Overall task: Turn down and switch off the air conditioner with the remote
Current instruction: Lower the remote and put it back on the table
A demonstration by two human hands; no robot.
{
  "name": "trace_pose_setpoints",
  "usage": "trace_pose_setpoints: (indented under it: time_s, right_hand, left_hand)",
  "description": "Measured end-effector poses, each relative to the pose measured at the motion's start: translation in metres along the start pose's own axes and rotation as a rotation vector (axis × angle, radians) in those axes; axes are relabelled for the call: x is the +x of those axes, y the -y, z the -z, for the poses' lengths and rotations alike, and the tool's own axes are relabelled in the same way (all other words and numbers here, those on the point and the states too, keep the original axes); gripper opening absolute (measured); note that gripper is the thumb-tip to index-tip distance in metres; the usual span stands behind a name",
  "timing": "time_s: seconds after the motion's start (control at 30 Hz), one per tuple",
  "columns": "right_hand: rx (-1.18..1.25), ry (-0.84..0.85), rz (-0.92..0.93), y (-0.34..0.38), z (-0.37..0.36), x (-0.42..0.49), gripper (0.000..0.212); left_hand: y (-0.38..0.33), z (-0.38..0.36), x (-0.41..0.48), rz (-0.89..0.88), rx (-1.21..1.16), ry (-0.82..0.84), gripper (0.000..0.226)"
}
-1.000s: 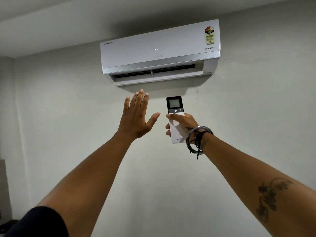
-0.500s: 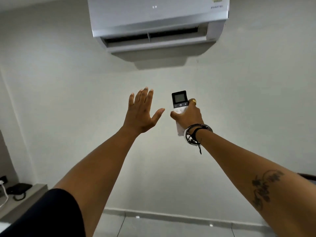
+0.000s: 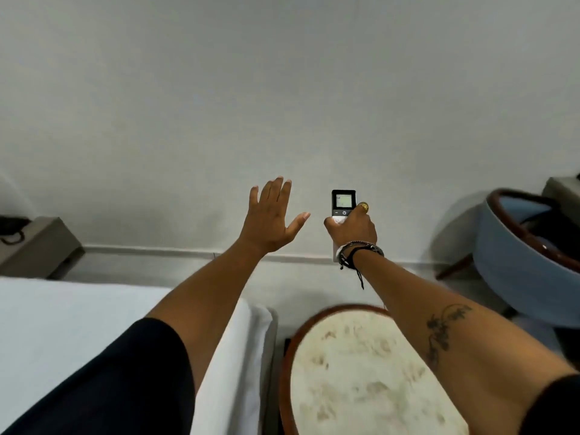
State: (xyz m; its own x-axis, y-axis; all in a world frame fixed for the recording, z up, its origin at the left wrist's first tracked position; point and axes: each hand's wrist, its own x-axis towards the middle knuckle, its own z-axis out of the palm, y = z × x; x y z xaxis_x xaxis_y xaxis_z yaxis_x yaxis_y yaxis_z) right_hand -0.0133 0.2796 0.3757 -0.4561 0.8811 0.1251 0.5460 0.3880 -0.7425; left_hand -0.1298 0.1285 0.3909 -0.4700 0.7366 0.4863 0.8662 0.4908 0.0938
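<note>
The white remote (image 3: 343,203) with a dark top and a small lit screen stands upright in my right hand (image 3: 353,227), which is closed around its lower half; a gold ring and several wristbands show on that hand and wrist. My left hand (image 3: 270,216) is raised beside it, to the left, palm toward the wall, fingers apart and holding nothing. The two hands are apart. The air conditioner is out of view above the frame; only bare wall shows there.
A white bed (image 3: 78,334) fills the lower left. A round marble-topped table with a wooden rim (image 3: 284,365) stands below my right arm. A blue tub chair (image 3: 514,265) is at the right, a grey bedside unit (image 3: 40,243) at the left by the wall.
The view has tilted down: the air conditioner slid up and out of frame, and the bed, table and chair came into sight. Both arms stay raised; my right hand keeps the remote.
</note>
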Motion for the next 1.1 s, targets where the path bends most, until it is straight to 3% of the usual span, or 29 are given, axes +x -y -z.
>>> trace_pose_setpoints:
  time_s: [0.2,0.53,0.7,0.93,1.1]
  right_hand:
    - [-0.109,0.17,-0.226,-0.103,-0.048,-0.059,0.053]
    - [-0.388,0.482,-0.602,-0.289,-0.143,-0.196,0.049]
    - [-0.403,0.5,-0.544,-0.318,-0.155,-0.203,0.046]
    - [-0.475,0.533,-0.671,-0.381,-0.192,-0.253,0.044]
    - [-0.556,0.557,-0.639,-0.402,-0.212,-0.259,0.047]
  left_hand:
    - [-0.02,-0.091,-0.107,-0.005,-0.091,0.231,0.079]
    - [-0.047,-0.224,-0.302,0.222,-0.16,0.606,0.074]
    - [-0.05,-0.245,-0.322,0.231,-0.106,0.683,0.075]
    - [-0.072,-0.291,-0.395,0.237,-0.105,0.866,0.073]
    - [-0.08,-0.316,-0.412,0.253,-0.099,0.96,0.072]
